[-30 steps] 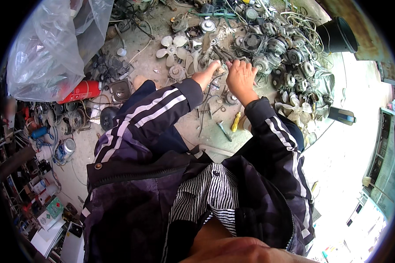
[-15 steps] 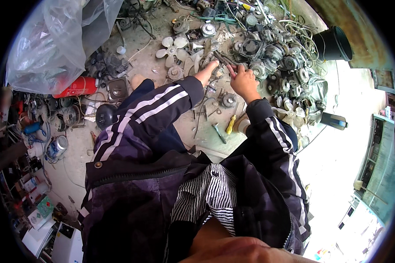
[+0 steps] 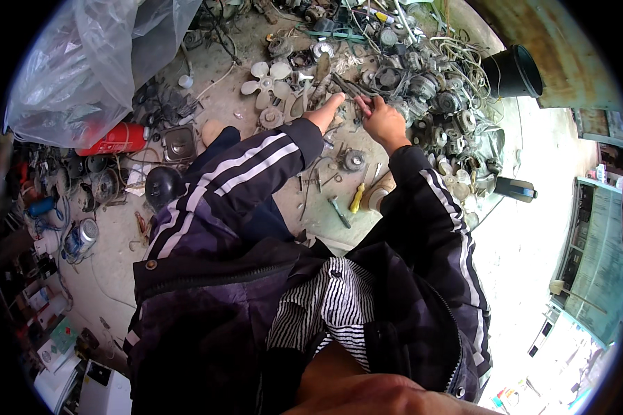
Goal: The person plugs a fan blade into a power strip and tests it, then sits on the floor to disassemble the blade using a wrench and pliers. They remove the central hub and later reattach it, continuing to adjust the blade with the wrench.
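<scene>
My left hand [image 3: 325,113] reaches forward among the metal parts, its thumb stretched out; its other fingers are hidden beneath. Close to its right, my right hand [image 3: 385,127] has curled fingers with their tips pinched in toward the left; what they grip is too small to make out. Just beyond both hands lie dark, long, thin pieces [image 3: 354,88]. Left of my left hand sit a pale fan blade [image 3: 265,85] and a round motor part [image 3: 271,117]. Nearer me are another round motor part [image 3: 354,160], a yellow-handled screwdriver [image 3: 357,199] and a dark-handled tool [image 3: 340,213].
A heap of motor parts [image 3: 422,88] and wires [image 3: 457,55] spreads at the far right, before a black bucket [image 3: 512,72]. Left are a clear plastic bag [image 3: 83,76], a red cylinder [image 3: 115,139], a metal tray [image 3: 179,143] and a dark round object [image 3: 163,186].
The whole view has shifted slightly. My right hand's fingers are drawn in a little more and closer to my left thumb; my left hand stays nearly in place.
</scene>
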### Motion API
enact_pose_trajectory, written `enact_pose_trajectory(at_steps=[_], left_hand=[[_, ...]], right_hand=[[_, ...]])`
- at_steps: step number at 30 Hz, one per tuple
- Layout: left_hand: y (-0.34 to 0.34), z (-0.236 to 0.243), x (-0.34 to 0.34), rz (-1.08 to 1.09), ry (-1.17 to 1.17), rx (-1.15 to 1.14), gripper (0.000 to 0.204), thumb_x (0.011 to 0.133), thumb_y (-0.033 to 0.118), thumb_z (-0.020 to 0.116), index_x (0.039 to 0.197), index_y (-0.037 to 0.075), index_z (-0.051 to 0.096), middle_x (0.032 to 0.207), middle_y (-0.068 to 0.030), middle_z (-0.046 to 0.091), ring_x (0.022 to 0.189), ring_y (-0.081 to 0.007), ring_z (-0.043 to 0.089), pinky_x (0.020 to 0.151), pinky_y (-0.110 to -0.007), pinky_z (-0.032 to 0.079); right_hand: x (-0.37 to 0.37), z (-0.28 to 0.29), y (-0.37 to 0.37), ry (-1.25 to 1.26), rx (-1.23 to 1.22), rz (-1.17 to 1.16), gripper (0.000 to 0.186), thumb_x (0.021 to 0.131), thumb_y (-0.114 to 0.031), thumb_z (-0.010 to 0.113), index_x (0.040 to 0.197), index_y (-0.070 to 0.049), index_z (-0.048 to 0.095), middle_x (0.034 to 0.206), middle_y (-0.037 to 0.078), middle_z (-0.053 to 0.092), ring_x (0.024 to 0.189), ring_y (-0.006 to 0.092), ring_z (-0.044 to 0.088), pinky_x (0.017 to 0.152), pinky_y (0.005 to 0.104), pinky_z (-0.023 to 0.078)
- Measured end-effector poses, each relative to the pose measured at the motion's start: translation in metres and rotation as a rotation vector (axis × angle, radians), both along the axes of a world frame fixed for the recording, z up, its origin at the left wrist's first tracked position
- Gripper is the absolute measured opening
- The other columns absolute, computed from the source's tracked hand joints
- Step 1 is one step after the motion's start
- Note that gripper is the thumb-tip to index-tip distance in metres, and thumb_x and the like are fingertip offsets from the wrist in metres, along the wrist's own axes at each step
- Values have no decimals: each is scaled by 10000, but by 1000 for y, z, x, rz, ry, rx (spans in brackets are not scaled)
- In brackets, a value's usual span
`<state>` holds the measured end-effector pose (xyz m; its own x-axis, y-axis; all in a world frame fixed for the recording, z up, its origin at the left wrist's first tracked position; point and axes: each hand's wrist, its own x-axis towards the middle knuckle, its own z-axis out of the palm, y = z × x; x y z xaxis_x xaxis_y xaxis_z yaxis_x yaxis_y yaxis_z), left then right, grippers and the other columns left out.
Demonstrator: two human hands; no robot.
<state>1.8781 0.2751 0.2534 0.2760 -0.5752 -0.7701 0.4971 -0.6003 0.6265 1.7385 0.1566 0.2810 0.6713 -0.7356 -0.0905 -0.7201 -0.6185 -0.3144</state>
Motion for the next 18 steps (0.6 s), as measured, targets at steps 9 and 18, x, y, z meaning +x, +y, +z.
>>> enact_pose_trajectory(at_steps=[9,18], left_hand=[[-2,-1,17,73,-133,-101,1038,636,744,596,1224,-103,478,1178,-176,526,1039,-233,491,893,-329,388],[15,96,24,-41,-75,-253,1020,652,786,515,1465,230,248,1506,-84,202,1320,-255,276,1043,-502,183]], right_hand=[[13,2,1,-43,-46,-22,340,880,-367,500,936,-42,582,791,192,665,738,330,665,675,434,516],[-2,-13,-31,-697,1595,-71,505,974,-204,450,1385,-94,179,1037,137,599,884,233,620,789,409,528]])
